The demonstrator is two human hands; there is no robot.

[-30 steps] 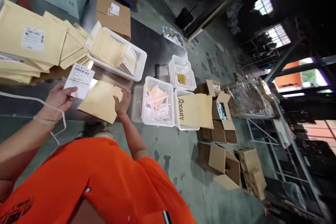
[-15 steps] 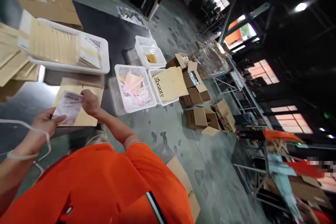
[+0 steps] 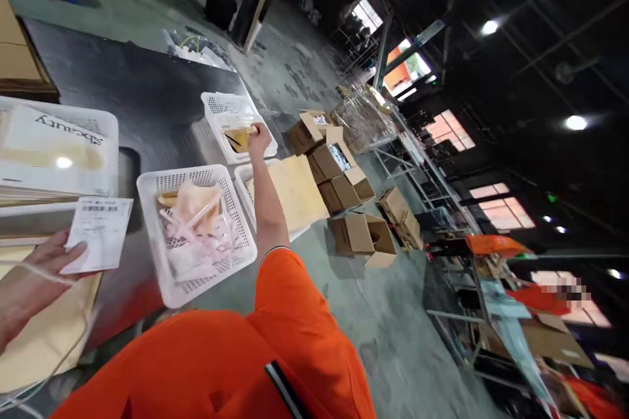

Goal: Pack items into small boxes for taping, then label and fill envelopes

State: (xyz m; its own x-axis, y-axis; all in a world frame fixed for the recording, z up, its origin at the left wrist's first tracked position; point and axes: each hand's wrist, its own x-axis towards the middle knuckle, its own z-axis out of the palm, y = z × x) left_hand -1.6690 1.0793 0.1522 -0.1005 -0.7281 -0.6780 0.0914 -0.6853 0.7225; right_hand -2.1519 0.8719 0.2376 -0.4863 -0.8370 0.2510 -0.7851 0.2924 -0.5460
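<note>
My left hand (image 3: pixel 46 268) pinches a white printed slip (image 3: pixel 101 232) with a barcode, thumb on its front. Beneath that hand lies a tan padded envelope (image 3: pixel 54 334) on the dark table. My right hand (image 3: pixel 259 142) reaches out to the far white basket (image 3: pixel 223 105), its fingers closed at the basket's right side. What they hold, if anything, is too small to make out. A yellowish packet (image 3: pixel 239 139) with a dark stripe lies inside that basket, just left of the fingers.
A nearer white basket (image 3: pixel 167 275) holds pink and clear plastic wrappings (image 3: pixel 201 222). Tan envelopes (image 3: pixel 295 190) lie on another basket beside my right forearm. At left, a white tub (image 3: pixel 111 124) holds stacked printed envelopes (image 3: pixel 49 144). Open cardboard boxes (image 3: pixel 361 236) stand on the floor.
My right hand has left the slip and envelope and moved away to the far basket. My left hand keeps the slip. The view has shifted to the right.
</note>
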